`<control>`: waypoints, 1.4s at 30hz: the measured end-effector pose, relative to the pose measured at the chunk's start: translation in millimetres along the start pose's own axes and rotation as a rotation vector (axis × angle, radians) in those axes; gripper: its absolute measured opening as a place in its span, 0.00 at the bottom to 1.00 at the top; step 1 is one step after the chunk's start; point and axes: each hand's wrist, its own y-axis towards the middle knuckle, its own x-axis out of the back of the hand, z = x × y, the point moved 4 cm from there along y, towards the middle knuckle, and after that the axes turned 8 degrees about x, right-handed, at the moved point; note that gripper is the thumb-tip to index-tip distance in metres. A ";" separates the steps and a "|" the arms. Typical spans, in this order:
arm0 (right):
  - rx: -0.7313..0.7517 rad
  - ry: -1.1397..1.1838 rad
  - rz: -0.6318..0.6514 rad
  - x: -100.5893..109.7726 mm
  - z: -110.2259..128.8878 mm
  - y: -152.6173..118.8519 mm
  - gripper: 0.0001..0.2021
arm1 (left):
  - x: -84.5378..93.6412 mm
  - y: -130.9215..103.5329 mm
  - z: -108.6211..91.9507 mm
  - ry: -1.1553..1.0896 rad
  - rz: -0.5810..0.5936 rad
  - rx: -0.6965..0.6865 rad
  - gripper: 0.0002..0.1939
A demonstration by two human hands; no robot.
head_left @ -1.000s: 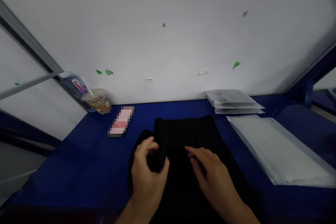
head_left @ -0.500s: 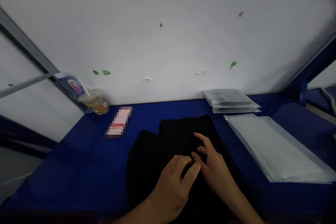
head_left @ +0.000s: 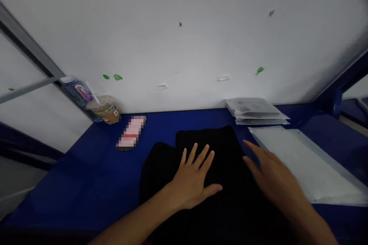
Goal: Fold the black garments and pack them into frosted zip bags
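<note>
A black folded cloth, perhaps a garment point(head_left: 207, 138), lies on the blue table point(head_left: 94, 183) in front of me; its details are lost in the dark. My left hand point(head_left: 192, 178) rests flat on its middle, fingers spread. At the garment's right edge is my right hand point(head_left: 270, 172), thumb and forefinger apart, with nothing visible between them. Its other fingers are partly hidden and slightly blurred. Just beyond that hand lie flat translucent plastic bags point(head_left: 310, 164).
A second stack of translucent bags point(head_left: 255, 111) sits against the white wall point(head_left: 172, 53). At the back left are a drink cup with a straw point(head_left: 105, 111), a bottle point(head_left: 76, 90) and a blurred-out pink, phone-shaped item point(head_left: 131, 132). Blue frame bars point(head_left: 335, 101) stand at the right.
My hands were close together over the black garment with fingers bent. Now the left lies flat and spread on it, and the right has moved right to its edge.
</note>
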 end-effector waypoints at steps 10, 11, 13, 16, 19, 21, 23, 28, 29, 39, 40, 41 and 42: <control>-0.051 -0.340 -0.087 13.8 -24.8 -13.5 0.21 | 8.9 -1.7 -1.8 -0.006 -0.086 -0.029 0.41; 0.003 -0.327 -0.113 15.7 -10.8 -14.3 0.21 | 13.4 -2.8 -3.5 0.013 -0.127 -0.036 0.41; 0.180 -0.272 -0.144 16.8 19.5 -15.4 0.20 | 24.3 -6.5 -8.1 0.082 -0.228 -0.072 0.38; 0.485 -0.172 -0.101 11.5 56.5 -16.2 0.22 | 38.9 -13.7 -12.9 0.192 -0.355 -0.120 0.32; 0.631 -0.097 -0.020 5.1 73.9 -13.4 0.25 | 46.4 -18.7 -8.2 0.223 -0.418 -0.056 0.25; 0.668 -0.053 -0.004 4.7 80.4 -11.3 0.26 | 48.3 -20.6 -1.8 0.215 -0.465 -0.002 0.18; 0.635 0.009 -0.125 11.8 84.9 -10.7 0.25 | 50.2 -22.3 5.8 0.205 -0.549 0.053 0.13; 0.262 0.174 -0.645 33.0 79.4 -17.4 0.15 | 59.7 -28.9 24.2 0.183 -0.815 0.185 0.15; 0.197 0.163 -0.571 28.3 77.6 -14.9 0.13 | 61.2 -29.8 26.7 0.185 -0.837 0.201 0.16; -0.015 0.029 0.235 -28.0 75.9 7.3 0.25 | 57.7 -27.0 36.9 0.192 -0.739 0.358 0.20; -0.018 0.052 0.235 -27.9 77.1 8.5 0.25 | 56.9 -26.4 37.2 0.189 -0.726 0.367 0.20; -0.022 0.083 0.239 -27.7 77.9 9.8 0.25 | 56.4 -25.9 37.6 0.186 -0.718 0.379 0.20; -0.028 0.122 0.246 -27.7 78.4 11.1 0.24 | 56.1 -25.5 38.0 0.183 -0.716 0.391 0.20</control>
